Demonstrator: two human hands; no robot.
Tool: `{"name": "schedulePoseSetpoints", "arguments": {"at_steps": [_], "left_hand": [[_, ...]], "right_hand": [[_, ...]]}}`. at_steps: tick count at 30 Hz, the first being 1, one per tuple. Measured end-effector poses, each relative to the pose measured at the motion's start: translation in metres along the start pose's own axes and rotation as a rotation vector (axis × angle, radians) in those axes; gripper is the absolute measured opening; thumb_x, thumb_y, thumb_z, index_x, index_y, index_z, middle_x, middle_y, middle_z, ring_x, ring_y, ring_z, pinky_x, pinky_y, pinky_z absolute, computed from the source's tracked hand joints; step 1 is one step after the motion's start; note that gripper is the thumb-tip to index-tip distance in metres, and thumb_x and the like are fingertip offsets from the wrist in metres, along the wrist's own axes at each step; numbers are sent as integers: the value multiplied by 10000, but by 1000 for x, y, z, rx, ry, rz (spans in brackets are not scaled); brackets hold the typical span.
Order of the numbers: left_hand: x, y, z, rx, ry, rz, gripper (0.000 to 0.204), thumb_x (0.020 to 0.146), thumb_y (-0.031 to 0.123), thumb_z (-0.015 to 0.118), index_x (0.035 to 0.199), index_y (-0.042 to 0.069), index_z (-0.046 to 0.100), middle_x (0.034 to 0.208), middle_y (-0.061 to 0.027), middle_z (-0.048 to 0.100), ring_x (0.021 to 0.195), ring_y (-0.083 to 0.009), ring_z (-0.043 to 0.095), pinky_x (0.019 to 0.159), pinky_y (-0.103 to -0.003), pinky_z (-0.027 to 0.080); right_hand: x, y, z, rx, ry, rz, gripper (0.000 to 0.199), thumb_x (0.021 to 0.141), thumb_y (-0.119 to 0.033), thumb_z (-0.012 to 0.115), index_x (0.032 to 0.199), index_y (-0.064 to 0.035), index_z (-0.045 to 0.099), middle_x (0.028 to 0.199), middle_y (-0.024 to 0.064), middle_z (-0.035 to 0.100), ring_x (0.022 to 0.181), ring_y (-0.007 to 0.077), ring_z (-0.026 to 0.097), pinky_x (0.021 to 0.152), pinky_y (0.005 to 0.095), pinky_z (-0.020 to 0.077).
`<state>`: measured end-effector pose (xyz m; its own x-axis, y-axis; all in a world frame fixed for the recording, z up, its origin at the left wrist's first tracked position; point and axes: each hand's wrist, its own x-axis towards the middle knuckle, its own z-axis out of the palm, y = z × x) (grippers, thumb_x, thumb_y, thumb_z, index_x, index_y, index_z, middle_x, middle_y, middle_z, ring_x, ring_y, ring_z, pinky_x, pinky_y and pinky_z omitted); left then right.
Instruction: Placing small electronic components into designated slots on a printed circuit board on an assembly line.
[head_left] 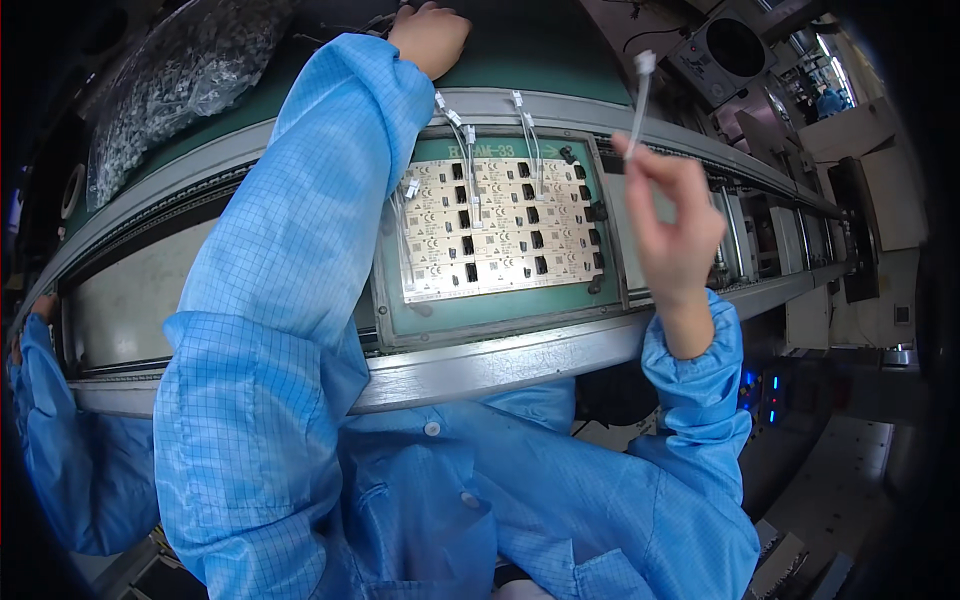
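the person's right hand (675, 225) is raised above the conveyor line, its thumb and fingertips pinched on a thin white wire lead (640, 100) that stands nearly upright, its small white connector end at the top. the lead is in the air, to the right of the green carrier tray (500, 310) and apart from it. the left hand (430, 38) is stretched far forward across the conveyor onto the dark green surface (540, 60) beyond the rail; its fingers curl down there, but whether they grip anything cannot be told. the tray sits between the metal rails (520, 360) and holds a pale panel of small circuit boards (495, 225) with rows of black parts. several white leads (468, 160) are already plugged in along the panel's far and left side, their ends hanging over the tray's edge. a clear bag of small dark parts (170, 80) lies at the far left. another person's blue sleeve (50, 440) shows at the left edge.
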<state>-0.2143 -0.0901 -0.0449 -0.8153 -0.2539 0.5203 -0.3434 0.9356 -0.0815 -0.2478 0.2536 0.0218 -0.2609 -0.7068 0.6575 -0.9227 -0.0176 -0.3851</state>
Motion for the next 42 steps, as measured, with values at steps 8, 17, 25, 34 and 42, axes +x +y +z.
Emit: {"name": "schedulePoseSetpoints", "arguments": {"at_steps": [8,17,25,34,42], "left_hand": [[1,2,-10,-133,-18,79,188,828,106,591,940,51,732,1010,-147,690,1078,-362,626,915,-504,488],[11,-1,-31,-318,233,-42,125,881,108,570,936,34,655,847,-226,700,868,-429,683,850,-555,513],[-18,31,-139,-709,359,-156,177,859,136,659,929,-23,625,794,-222,689,761,-408,687,696,-469,527],[-113,81,-199,-1519,-168,-226,132,947,69,653,1067,26,617,985,-64,713,947,-131,687,829,-272,535],[-188,145,-196,-786,61,122,128,876,32,717,977,67,646,831,-66,652,778,-208,645,792,-348,466]], "right_hand": [[-11,14,14,-107,-379,-118,105,865,-65,726,960,-97,696,940,27,704,1045,226,656,1057,427,352],[-19,10,14,-50,-423,33,44,816,-99,769,851,-94,743,847,-21,619,853,166,547,918,343,323],[-15,9,16,-55,-422,-2,66,826,-90,751,892,-89,742,847,-14,610,851,174,547,921,353,328],[-20,1,4,-210,-424,-211,223,811,-56,714,1023,-102,769,879,24,606,873,223,555,928,396,361],[53,22,27,-168,-394,-129,140,872,-117,634,964,-75,731,905,106,648,899,300,626,867,439,462]]}}
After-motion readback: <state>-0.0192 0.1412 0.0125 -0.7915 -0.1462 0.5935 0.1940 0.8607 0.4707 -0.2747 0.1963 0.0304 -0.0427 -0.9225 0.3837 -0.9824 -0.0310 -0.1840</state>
